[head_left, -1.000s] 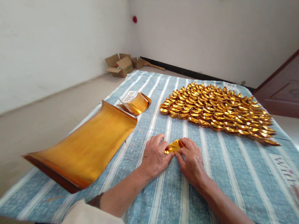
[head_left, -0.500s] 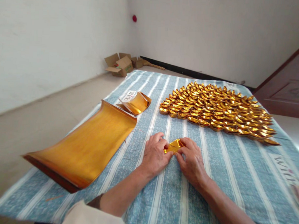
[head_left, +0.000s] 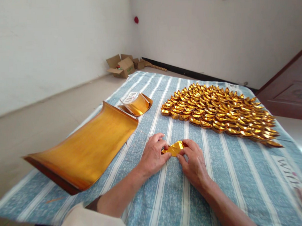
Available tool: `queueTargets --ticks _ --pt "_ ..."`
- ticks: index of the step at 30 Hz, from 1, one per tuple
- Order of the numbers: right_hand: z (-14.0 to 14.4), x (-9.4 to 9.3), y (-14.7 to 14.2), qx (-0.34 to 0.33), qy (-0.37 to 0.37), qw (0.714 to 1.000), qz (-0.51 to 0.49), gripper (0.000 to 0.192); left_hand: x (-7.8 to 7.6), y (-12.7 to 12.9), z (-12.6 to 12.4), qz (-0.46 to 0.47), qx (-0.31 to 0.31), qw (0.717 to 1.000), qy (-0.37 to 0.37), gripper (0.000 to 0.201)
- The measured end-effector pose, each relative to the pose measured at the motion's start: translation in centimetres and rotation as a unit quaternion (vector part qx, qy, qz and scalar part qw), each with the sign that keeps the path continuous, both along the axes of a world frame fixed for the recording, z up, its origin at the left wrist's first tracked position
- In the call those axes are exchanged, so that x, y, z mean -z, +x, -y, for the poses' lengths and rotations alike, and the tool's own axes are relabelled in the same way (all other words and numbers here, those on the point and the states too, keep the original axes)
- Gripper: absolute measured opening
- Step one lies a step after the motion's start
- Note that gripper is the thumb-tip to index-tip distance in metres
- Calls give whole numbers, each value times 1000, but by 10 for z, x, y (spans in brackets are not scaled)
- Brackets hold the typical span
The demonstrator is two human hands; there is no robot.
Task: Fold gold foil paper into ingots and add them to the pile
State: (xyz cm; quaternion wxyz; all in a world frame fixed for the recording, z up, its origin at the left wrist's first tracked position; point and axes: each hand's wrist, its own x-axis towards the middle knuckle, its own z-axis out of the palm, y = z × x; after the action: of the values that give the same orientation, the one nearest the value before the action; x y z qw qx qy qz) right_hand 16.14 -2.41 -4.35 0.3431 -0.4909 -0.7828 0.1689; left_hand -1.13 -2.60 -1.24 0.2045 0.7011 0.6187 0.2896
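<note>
- The left hand (head_left: 152,155) and the right hand (head_left: 194,161) rest close together on the striped blue cloth (head_left: 233,173), fingertips of both pinched on a small piece of folded gold paper (head_left: 173,148) that lies between them.
- The gold paper looks partly folded into a pointed, wedge-like shape and sits low against the cloth; this reads as a mid-fold step, with a crease being pressed.
- Beyond the hands, ahead and to the right, a broad spread of finished gold ingots (head_left: 219,112) lies in tight overlapping rows.
- Left of the left hand lies a curled stack of gold sheets (head_left: 89,150); just beyond it sits a smaller curled gold bundle (head_left: 136,104).
- Far beyond, by the wall, open cardboard boxes (head_left: 121,65) stand on the floor.
- The next fold likely calls for firm, even fingertip pressure, since thin foil paper creases readily and may spring back or tear.
</note>
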Motion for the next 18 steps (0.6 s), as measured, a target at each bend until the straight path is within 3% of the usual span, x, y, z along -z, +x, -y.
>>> queueTargets --ticks 18 --pt "-2 -2 1 -1 -17 1000 -17 11 -12 -21 -7 -54 -17 996 -66 11"
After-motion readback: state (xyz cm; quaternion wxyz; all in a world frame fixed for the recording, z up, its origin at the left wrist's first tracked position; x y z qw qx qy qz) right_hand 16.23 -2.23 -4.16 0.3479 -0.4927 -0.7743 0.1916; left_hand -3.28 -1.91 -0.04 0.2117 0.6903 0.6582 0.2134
